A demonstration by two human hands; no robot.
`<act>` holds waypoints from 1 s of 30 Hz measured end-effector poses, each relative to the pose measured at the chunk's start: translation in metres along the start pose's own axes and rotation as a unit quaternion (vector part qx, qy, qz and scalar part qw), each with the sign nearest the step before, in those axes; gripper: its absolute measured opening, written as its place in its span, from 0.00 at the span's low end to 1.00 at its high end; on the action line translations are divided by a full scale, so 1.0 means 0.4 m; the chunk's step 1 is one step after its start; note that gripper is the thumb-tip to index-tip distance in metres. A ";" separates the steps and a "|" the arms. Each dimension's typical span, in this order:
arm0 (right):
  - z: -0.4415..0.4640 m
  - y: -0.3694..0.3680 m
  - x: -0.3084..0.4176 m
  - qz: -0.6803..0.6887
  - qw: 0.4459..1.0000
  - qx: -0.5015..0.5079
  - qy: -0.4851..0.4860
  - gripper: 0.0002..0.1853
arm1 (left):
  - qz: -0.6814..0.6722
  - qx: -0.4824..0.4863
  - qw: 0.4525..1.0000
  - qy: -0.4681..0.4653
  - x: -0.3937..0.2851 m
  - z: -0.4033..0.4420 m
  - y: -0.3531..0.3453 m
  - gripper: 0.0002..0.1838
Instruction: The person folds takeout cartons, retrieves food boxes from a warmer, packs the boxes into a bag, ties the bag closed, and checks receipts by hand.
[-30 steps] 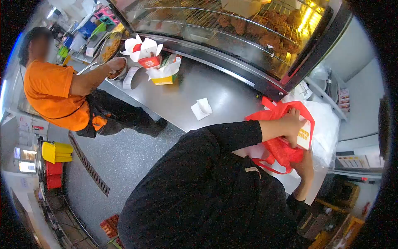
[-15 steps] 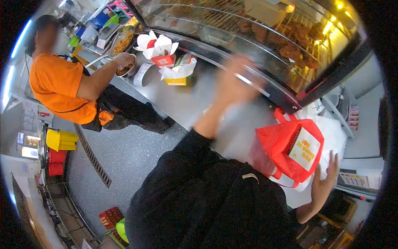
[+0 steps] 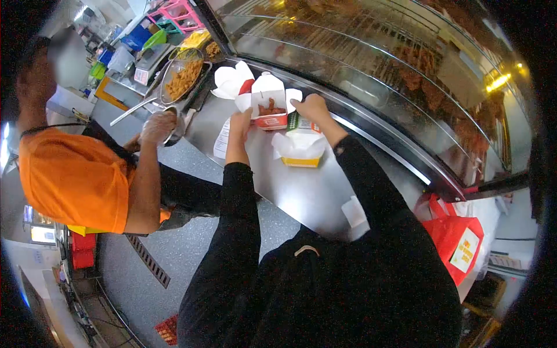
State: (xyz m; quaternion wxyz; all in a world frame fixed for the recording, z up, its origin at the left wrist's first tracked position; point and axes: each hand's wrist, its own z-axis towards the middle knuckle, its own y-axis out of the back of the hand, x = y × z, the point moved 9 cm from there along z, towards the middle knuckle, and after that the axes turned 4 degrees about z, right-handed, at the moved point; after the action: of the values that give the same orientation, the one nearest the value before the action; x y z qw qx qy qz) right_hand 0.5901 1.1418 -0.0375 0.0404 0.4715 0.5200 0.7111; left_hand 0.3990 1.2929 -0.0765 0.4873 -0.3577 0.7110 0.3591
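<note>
A red and white takeaway box (image 3: 271, 121) stands on the steel counter with its top flaps up and brown fried pieces inside. My left hand (image 3: 239, 124) is closed on its left flap. On the other side, my right hand (image 3: 315, 111) pinches the right flap between thumb and fingers. Close in front of the box sits a yellow tray (image 3: 300, 162) lined with white paper. Another white box (image 3: 232, 79) with spread flaps is behind my left hand. A printed receipt (image 3: 221, 141) lies left of my left wrist.
A co-worker in an orange shirt (image 3: 81, 180) stands at left, a gloved hand (image 3: 158, 127) at a metal bowl (image 3: 176, 129). Behind are fries in a wire basket (image 3: 184, 79). A glass display cabinet (image 3: 371, 64) borders the counter. A red bag (image 3: 455, 240) is at right.
Both hands have come to the red and white box and taken its flaps; my right hand has left the red bag's side. My view has turned left, and the co-worker appears nearer.
</note>
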 end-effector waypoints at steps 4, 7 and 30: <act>0.028 -0.044 0.040 0.038 0.998 -0.040 0.010 0.16 | 0.039 -0.017 0.998 -0.045 -0.003 -0.013 0.014 0.15; -0.055 0.051 0.139 0.054 0.994 -0.056 0.072 0.12 | -0.002 -0.046 0.993 -0.112 -0.054 -0.066 0.036 0.14; -1.063 0.511 -0.489 0.018 0.948 -0.299 -0.111 0.15 | -0.011 0.373 0.888 -0.267 0.177 -0.917 -0.609 0.22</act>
State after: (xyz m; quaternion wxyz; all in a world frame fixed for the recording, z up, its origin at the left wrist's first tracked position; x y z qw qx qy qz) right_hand 0.4835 0.6431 -0.0077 0.2238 0.5231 0.2671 0.7778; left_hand 0.4292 0.8478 -0.0854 0.7605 -0.0482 0.6313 0.1440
